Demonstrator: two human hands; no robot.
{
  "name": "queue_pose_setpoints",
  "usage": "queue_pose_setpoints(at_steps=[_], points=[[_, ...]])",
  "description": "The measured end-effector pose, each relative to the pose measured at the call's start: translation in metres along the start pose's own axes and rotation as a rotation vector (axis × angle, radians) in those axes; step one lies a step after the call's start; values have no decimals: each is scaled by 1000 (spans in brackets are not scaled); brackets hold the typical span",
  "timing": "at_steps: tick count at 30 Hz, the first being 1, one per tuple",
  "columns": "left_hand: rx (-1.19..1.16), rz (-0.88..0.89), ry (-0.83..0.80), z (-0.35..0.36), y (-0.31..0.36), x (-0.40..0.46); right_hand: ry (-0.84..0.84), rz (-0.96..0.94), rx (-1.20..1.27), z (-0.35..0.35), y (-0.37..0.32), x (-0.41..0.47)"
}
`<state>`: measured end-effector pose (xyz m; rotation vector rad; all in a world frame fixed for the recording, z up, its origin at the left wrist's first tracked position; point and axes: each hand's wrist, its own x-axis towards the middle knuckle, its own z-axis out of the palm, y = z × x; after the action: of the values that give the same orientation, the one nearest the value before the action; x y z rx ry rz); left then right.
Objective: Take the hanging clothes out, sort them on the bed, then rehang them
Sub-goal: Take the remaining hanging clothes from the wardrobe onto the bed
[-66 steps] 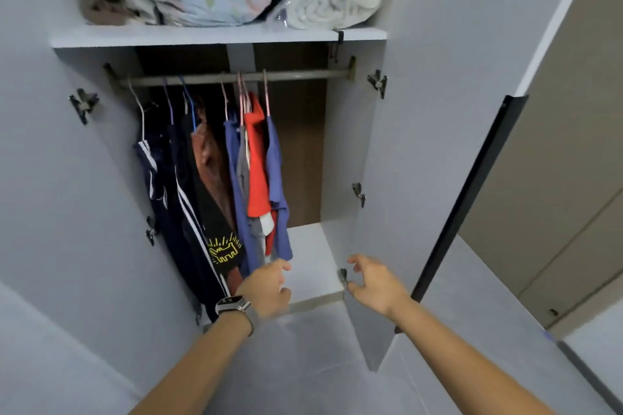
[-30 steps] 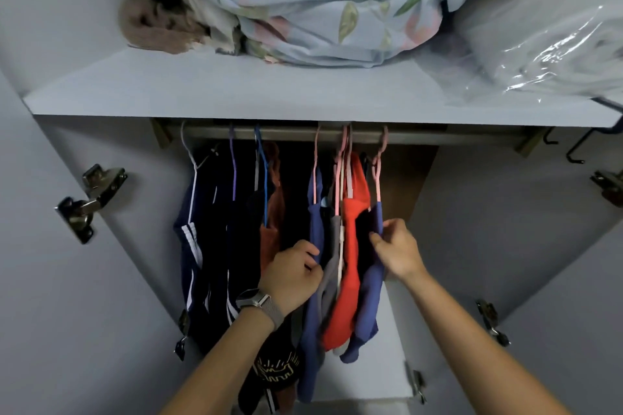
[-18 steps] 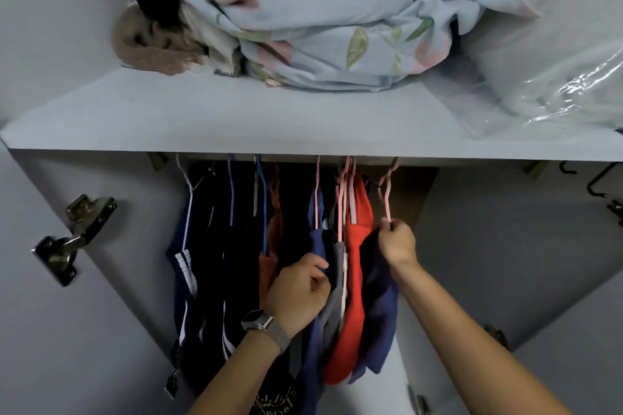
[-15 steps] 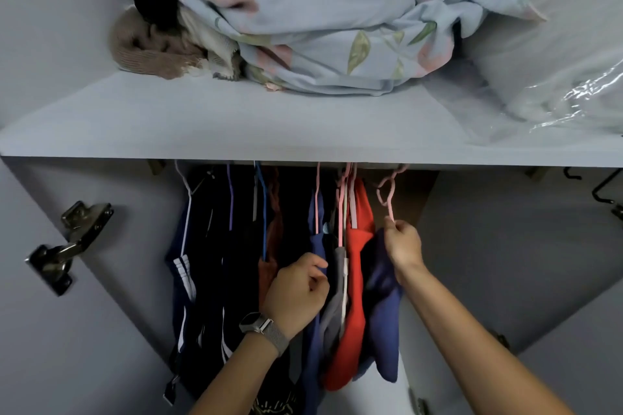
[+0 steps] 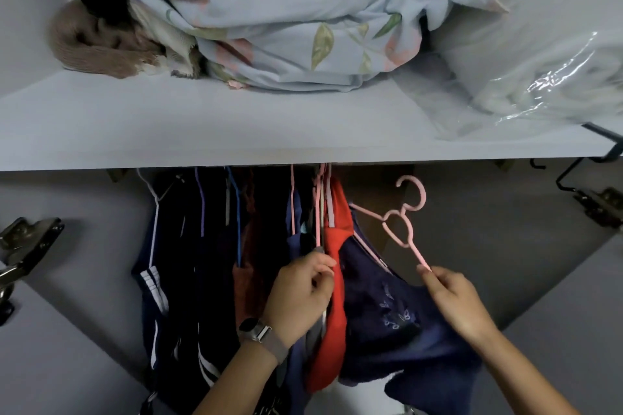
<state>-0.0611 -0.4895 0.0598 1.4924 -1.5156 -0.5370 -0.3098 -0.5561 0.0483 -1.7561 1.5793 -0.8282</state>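
Observation:
Several garments hang in the open wardrobe under a grey shelf (image 5: 236, 131) that hides the rail. My right hand (image 5: 455, 300) pinches the arm of a pink hanger (image 5: 403, 222), which is off the rail and tilted, carrying a dark blue top (image 5: 387, 320). My left hand (image 5: 300, 293), with a watch on the wrist, pinches the lower end of another pink hanger by the red garment (image 5: 333, 280). Further left hang navy striped clothes (image 5: 168, 280) and a rust-brown piece (image 5: 246, 263).
On the shelf lie a floral blue blanket (image 5: 286, 10), a brown knit item (image 5: 91, 44) and a plastic-wrapped white bundle (image 5: 539, 44). Door hinges stick out at left (image 5: 23, 246) and right (image 5: 600, 205). A black hook (image 5: 573, 175) hangs under the shelf's right end.
My right hand has lifted the pink hanger with the dark blue top off the rail and drawn it right and toward me. My left hand stays on the hanging clothes.

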Motion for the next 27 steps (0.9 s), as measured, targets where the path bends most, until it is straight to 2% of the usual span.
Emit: queue_pose_setpoints(at_steps=[5, 9, 12, 14, 15, 17, 18, 21, 24, 27], points=[[107, 230, -81, 31, 15, -5, -4, 35, -147, -31, 16, -38], [142, 275, -155, 51, 28, -6, -31, 6, -222, -70, 31, -77], [601, 461, -162, 62, 21, -2, -100, -40, -295, -102, 43, -106], [846, 467, -298, 64, 28, -3, -131, -77, -304, -119, 45, -123], [877, 434, -399, 67, 32, -6, -131, -89, -295, -126, 46, -129], [759, 332, -582, 74, 35, -15, -133, -100, -280, -138, 49, -137], [701, 313, -611, 78, 38, -22, -139, -102, -278, -144, 52, -139], [643, 371, -546, 87, 52, -45, -169, -116, -297, -164, 60, -142], [554, 359, -459, 92, 66, -66, -208, -130, -324, -180, 64, -143], [621, 489, -214, 100, 77, -87, -236, -156, -306, -190, 65, -146]])
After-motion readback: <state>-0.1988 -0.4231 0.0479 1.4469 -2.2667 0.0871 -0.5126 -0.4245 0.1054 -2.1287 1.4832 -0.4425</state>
